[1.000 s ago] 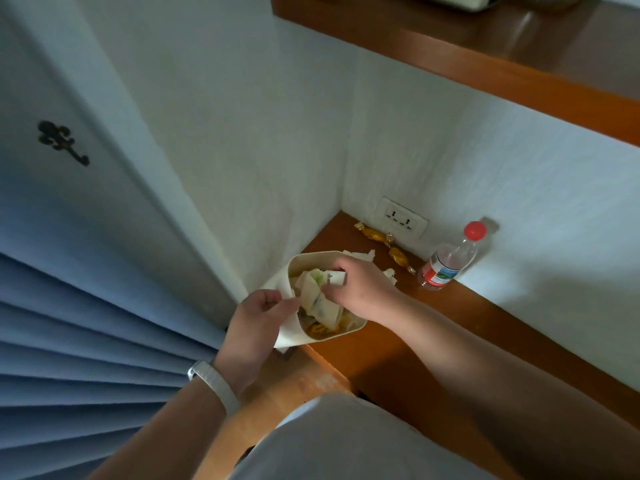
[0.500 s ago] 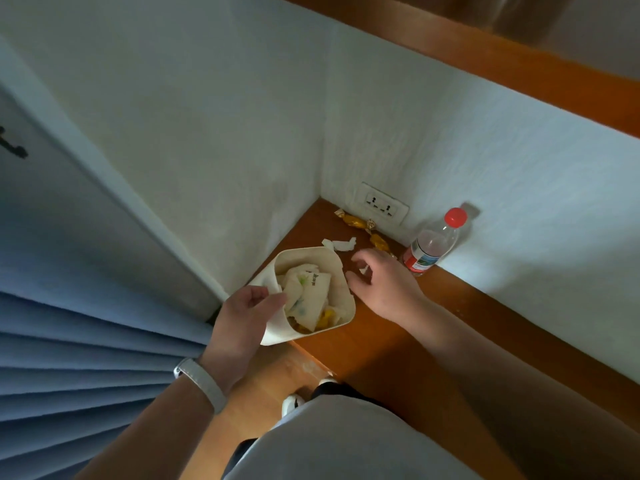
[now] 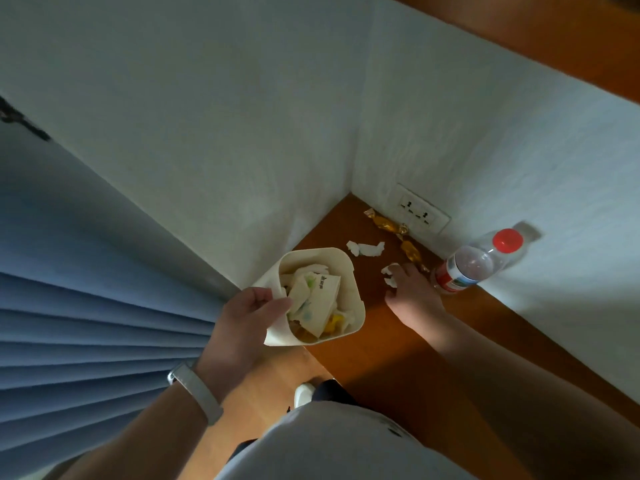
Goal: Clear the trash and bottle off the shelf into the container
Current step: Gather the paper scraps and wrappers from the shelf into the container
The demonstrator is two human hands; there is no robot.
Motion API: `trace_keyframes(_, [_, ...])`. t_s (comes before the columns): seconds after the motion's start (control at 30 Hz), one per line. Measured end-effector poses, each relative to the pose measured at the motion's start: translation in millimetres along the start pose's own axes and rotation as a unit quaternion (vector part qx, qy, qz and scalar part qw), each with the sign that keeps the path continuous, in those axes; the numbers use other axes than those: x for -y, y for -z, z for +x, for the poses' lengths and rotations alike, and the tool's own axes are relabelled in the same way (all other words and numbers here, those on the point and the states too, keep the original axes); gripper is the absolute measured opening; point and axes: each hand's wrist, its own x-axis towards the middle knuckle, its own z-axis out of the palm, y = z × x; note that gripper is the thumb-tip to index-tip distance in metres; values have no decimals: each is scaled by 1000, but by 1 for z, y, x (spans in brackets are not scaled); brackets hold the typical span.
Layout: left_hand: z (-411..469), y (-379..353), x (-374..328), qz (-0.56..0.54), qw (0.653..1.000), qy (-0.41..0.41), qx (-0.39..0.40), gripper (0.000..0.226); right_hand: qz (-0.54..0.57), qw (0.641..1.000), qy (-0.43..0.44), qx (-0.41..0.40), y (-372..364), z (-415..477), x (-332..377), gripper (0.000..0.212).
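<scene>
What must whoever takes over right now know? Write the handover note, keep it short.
Left hand grips the container by its rim, at the edge of the shelf.
Right hand is down on the shelf, fingertips at a white paper scrap; grip unclear.
Done: paper and wrappers already lie in the container.
Left on the shelf: that scrap, a second white scrap, gold wrappers below the wall socket, and the bottle upright by the wall.

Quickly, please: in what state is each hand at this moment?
Left hand: gripping the cream container by its near wall.
Right hand: open, fingers at a white paper scrap on the shelf, not yet gripping it.
</scene>
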Motion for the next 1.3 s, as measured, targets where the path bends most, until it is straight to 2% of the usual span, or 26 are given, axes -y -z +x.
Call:
trace_keyframes(0.3, [5,0,1,-36,999,22,-16,7,-15,999,35,-2,-4,9,-8,26])
trace_keyframes(0.63, [-12,3,-5,-62,998,14,-3,11,55,997,37,-42,25,-20,4,12])
trace_keyframes(0.87, [-26,7,-7,-64,998,-12,-5,16,200,968,93,-119,84,-61,58,19])
trace_keyframes(0.97, [-31,8,-7,-75,997,-25,-2,18,237,958,124,-104,102,-77,81,19])
trace_keyframes(1.1, [-32,13,-1,-88,996,-32,-3,15,214,964,150,-50,103,-87,98,22])
trace_keyframes(1.3, [-34,20,6,-130,991,-38,-2,15,184,968,163,-46,88,-91,100,33])
